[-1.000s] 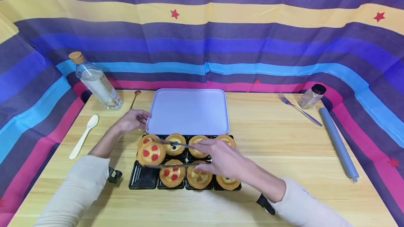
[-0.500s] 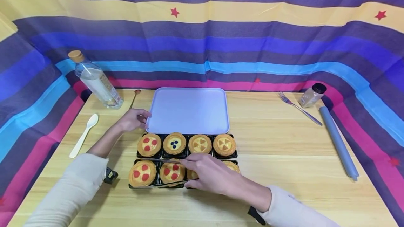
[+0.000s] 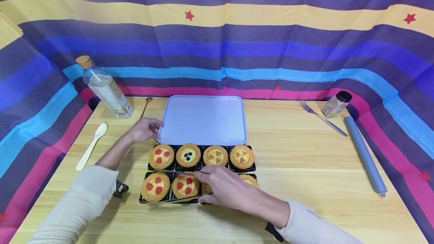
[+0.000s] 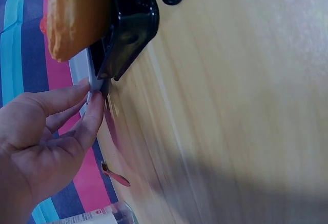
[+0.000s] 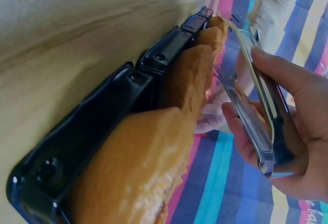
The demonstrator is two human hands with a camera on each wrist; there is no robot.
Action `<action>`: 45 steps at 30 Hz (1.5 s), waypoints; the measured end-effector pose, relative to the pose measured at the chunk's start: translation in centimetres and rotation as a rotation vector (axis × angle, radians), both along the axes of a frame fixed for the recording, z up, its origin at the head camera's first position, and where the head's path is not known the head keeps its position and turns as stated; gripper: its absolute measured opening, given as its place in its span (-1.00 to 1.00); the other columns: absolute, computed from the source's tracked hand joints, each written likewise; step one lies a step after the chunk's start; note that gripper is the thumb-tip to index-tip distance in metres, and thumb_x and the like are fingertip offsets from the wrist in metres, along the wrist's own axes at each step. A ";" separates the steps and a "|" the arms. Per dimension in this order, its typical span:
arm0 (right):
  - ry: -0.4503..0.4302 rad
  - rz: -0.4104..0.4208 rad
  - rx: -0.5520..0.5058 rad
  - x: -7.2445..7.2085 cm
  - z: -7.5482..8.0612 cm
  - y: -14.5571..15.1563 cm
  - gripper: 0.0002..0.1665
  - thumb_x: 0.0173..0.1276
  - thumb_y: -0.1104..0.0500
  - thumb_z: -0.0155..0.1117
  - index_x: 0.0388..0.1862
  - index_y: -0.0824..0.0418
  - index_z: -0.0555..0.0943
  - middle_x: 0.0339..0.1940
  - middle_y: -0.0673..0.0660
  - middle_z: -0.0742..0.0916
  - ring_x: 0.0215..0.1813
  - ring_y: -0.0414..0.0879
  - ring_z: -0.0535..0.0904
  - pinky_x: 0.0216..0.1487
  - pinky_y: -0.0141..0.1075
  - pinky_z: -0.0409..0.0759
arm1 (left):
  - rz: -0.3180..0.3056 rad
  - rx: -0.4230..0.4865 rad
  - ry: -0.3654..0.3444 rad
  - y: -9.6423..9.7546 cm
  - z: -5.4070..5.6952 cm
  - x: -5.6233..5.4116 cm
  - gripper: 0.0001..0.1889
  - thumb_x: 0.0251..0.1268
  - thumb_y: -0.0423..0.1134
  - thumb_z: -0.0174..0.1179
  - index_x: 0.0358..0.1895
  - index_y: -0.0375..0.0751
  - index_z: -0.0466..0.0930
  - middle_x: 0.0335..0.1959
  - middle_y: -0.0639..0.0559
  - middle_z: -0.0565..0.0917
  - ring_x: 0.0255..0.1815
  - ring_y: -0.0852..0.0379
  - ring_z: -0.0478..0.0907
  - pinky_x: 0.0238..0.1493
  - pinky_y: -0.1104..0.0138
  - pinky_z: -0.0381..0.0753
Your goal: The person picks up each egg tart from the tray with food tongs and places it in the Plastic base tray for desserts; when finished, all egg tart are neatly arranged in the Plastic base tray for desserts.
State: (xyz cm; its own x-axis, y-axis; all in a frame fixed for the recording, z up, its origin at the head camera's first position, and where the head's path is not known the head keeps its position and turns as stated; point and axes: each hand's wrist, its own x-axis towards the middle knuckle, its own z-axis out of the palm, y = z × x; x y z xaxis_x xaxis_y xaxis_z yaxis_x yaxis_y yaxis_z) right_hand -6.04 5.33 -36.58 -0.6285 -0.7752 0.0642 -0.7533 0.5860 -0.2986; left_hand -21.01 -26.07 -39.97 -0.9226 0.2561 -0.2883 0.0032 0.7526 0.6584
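Observation:
My right hand [image 3: 225, 187] holds metal tongs [image 5: 251, 121], their arms spread on either side of the front-left tart [image 3: 155, 186], which has red pieces on top. That tart sits in its black compartment. Beside it, another red-topped tart [image 3: 185, 186] lies partly under the tongs' arms, and my right hand hides part of the front row. In the back row are a red-topped tart [image 3: 161, 156], a blueberry tart [image 3: 188, 155] and two tarts with triangular pieces. My left hand [image 4: 46, 137] pinches the left edge of the lilac tray [image 3: 203, 119] between thumb and fingers.
Left of the tray stand a clear bottle [image 3: 110, 93], a white spoon [image 3: 92, 146] and a thin, dark-ended utensil [image 3: 146, 105]. On the right lie a fork [image 3: 322, 116], a black-lidded jar [image 3: 336, 104] and a grey roll [image 3: 365, 155]. Striped cloth [image 3: 220, 48] surrounds the table.
My right hand has lowered the red-topped tart with the tongs into the front-left compartment, and the tongs have spread off it. My left hand has stayed at the tray's edge.

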 end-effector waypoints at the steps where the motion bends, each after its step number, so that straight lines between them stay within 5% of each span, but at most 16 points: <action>1: 0.003 0.000 -0.004 0.0 0.1 0.2 -0.22 0.10 -0.14 0.40 0.23 0.23 0.51 0.10 0.09 0.67 0.03 -0.17 0.63 0.04 -0.51 0.58 | -0.002 -0.002 0.000 0.0 0.0 0.0 -0.49 0.05 -0.48 0.25 0.16 -0.50 0.44 -0.06 -0.34 0.54 -0.11 -0.07 0.55 -0.20 0.31 0.64; 6: -0.050 -0.018 -0.065 0.4 0.5 2.1 -0.22 0.10 -0.12 0.41 0.24 0.22 0.50 0.01 0.05 0.68 -0.19 -0.27 0.62 -0.12 -0.59 0.58 | -0.010 -0.006 0.006 0.0 0.0 0.1 -0.49 0.06 -0.48 0.25 0.15 -0.50 0.44 -0.05 -0.35 0.54 -0.10 -0.08 0.56 -0.19 0.30 0.64; 10: -0.079 -0.061 -0.153 0.8 0.7 4.3 -0.22 0.07 -0.12 0.44 0.22 0.24 0.51 0.07 0.12 0.68 -0.04 -0.15 0.65 0.01 -0.41 0.62 | -0.011 -0.008 0.010 0.0 0.1 0.1 -0.50 0.06 -0.47 0.25 0.14 -0.50 0.44 -0.06 -0.35 0.54 -0.10 -0.09 0.55 -0.19 0.29 0.64; 16: -0.029 -0.214 -0.253 0.9 0.2 7.8 -0.22 0.04 -0.17 0.43 0.18 0.21 0.53 -0.01 0.09 0.71 0.05 -0.07 0.63 0.05 -0.17 0.64 | -0.016 -0.011 0.010 -0.2 0.3 0.0 -0.50 0.06 -0.48 0.25 0.14 -0.52 0.44 -0.08 -0.34 0.54 -0.11 -0.07 0.55 -0.21 0.31 0.64; 21: 0.045 -0.425 -0.335 -0.6 -1.0 11.0 -0.29 0.03 -0.12 0.45 0.10 0.25 0.55 -0.16 0.12 0.71 -0.25 -0.07 0.62 -0.27 -0.23 0.68 | -0.020 -0.008 0.014 -0.4 0.3 -0.1 -0.51 0.04 -0.49 0.25 0.13 -0.53 0.44 -0.12 -0.33 0.54 -0.14 -0.06 0.56 -0.23 0.32 0.63; 24: 0.078 -0.564 -0.300 -2.1 -1.8 12.8 -0.25 0.06 -0.14 0.43 0.12 0.29 0.52 -0.20 0.18 0.70 -0.31 -0.03 0.60 -0.35 -0.20 0.66 | -0.020 -0.003 0.012 -0.5 0.2 -0.1 -0.51 0.04 -0.50 0.24 0.13 -0.54 0.44 -0.13 -0.33 0.54 -0.15 -0.05 0.55 -0.23 0.31 0.63; 31: 0.059 -0.726 -0.141 -5.2 -4.3 15.5 -0.10 0.21 -0.20 0.27 0.25 0.48 0.35 -0.02 0.43 0.61 -0.06 0.32 0.59 -0.03 0.14 0.59 | -0.012 0.001 0.003 -0.7 0.1 -0.1 -0.51 0.05 -0.50 0.24 0.13 -0.54 0.43 -0.11 -0.33 0.53 -0.14 -0.05 0.55 -0.21 0.30 0.64; 40: 0.019 -0.799 0.029 -7.8 -5.7 15.7 -0.10 0.29 -0.21 0.15 0.11 0.62 0.28 -0.24 0.43 0.52 -0.50 0.10 0.50 -0.47 -0.09 0.60 | -0.006 0.002 0.003 -0.6 -0.1 -0.1 -0.51 0.05 -0.48 0.25 0.12 -0.52 0.45 -0.10 -0.33 0.53 -0.15 -0.03 0.55 -0.22 0.31 0.65; 45: -0.050 -0.839 0.070 -8.5 -5.8 15.0 -0.08 0.28 -0.23 0.14 0.04 0.66 0.26 -0.29 0.40 0.48 -0.55 0.05 0.48 -0.55 -0.18 0.58 | -0.010 0.005 0.004 -0.5 0.0 -0.1 -0.51 0.05 -0.48 0.26 0.13 -0.53 0.44 -0.09 -0.35 0.53 -0.13 -0.06 0.55 -0.21 0.30 0.65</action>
State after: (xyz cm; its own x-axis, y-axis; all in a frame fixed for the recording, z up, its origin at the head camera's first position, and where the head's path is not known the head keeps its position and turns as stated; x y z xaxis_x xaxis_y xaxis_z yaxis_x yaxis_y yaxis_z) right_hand -14.50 20.32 -42.42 -0.9987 -0.0510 -0.0095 -0.0468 0.9639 -0.2620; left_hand -21.14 -26.54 -40.01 -0.9212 0.2668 -0.2832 0.0135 0.7494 0.6620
